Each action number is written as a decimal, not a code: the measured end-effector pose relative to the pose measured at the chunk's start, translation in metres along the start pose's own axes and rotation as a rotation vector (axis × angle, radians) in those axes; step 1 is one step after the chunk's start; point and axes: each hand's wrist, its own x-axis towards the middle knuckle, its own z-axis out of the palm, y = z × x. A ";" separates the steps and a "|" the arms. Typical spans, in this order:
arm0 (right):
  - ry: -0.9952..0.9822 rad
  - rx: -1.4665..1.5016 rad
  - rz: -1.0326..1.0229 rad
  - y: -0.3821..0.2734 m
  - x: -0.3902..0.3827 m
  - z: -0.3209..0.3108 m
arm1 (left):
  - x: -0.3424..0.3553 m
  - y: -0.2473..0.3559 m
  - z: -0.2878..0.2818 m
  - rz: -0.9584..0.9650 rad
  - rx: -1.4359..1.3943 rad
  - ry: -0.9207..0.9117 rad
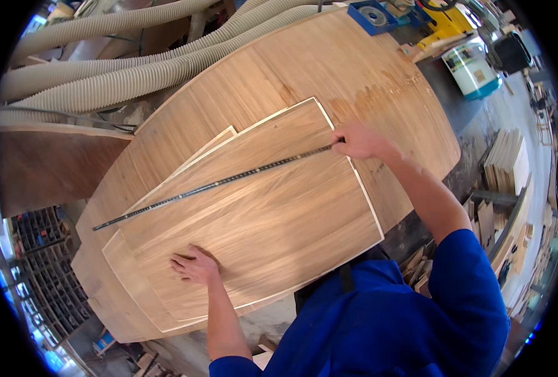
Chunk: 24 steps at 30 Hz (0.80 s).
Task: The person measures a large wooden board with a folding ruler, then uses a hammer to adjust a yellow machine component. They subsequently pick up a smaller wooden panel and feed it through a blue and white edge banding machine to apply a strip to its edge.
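Left hand (pixel 195 266) is resting palm-down, fingers spread, on wooden panel (pixel 279 217); right hand (pixel 358 139), farther forward, is pinching black strip (pixel 258 169).

The right grip (pixel 356 139) holds a dark strip (pixel 216 184) across a wooden panel (pixel 279 207), toward the left edge of the table (pixel 354 69); the left grip (pixel 195 266) rests on the panel.

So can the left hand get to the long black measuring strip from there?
Probably yes: the left hand rests palm-down on the wooden panel, seemingly holding nothing, and only bare panel shows between it and the black measuring strip. The right hand holds the strip's right end.
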 end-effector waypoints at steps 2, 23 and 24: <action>0.100 0.051 0.104 0.007 -0.045 0.021 | -0.003 0.008 -0.008 -0.008 -0.031 -0.026; 0.512 0.461 0.902 -0.045 -0.280 0.195 | -0.071 0.254 -0.008 1.543 -0.254 -0.233; 0.512 0.447 0.886 -0.050 -0.271 0.190 | -0.075 0.273 -0.004 1.565 -0.247 -0.203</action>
